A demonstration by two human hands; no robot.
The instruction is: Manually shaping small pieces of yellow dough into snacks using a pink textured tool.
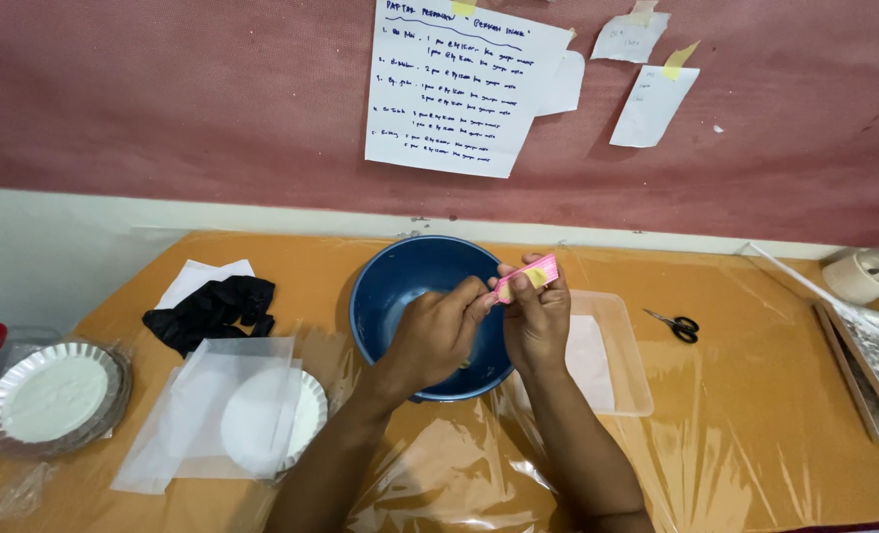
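Observation:
Both my hands meet over a dark blue bowl in the middle of the orange table. My right hand grips a small pink and yellow sachet, held at an angle above the bowl's right rim. My left hand pinches the sachet's lower left end with thumb and forefinger. My hands hide most of the bowl's inside; a few small specks show near its bottom.
A clear plastic tray lies right of the bowl, scissors beyond it. Foil pie tins, a paper-covered tin and black gloves lie left. A tape roll and metal tray are far right. Handwritten notes hang on the wall.

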